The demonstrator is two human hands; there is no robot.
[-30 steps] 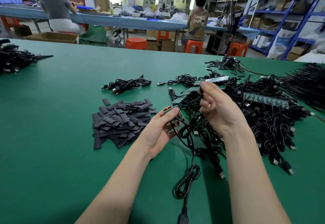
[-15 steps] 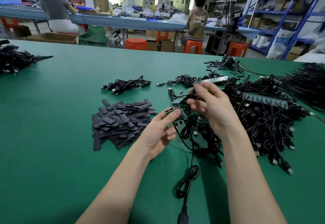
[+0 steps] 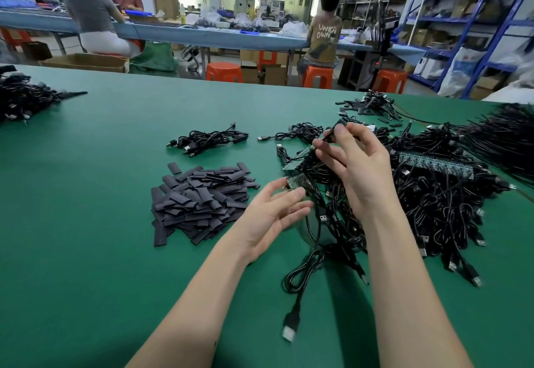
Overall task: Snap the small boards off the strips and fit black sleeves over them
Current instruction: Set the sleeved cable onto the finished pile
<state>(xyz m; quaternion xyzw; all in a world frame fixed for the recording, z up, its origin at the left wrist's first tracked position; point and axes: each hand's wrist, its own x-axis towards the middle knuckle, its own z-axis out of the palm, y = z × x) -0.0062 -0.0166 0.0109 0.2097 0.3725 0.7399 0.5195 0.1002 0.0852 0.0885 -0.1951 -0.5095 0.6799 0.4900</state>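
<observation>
While the right hand (image 3: 355,165) pinches a small dark piece, the left hand (image 3: 274,211) holds a small board (image 3: 297,181). Best support that board close to its edge, then reach left for the sleeves (image 3: 202,197).

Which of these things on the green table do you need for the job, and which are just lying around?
For the job:
right hand, pinching a strip of boards
left hand, holding a small board
pile of black sleeves
another board strip

Just lying about:
cable bundle
far cable heap
orange stools
</observation>
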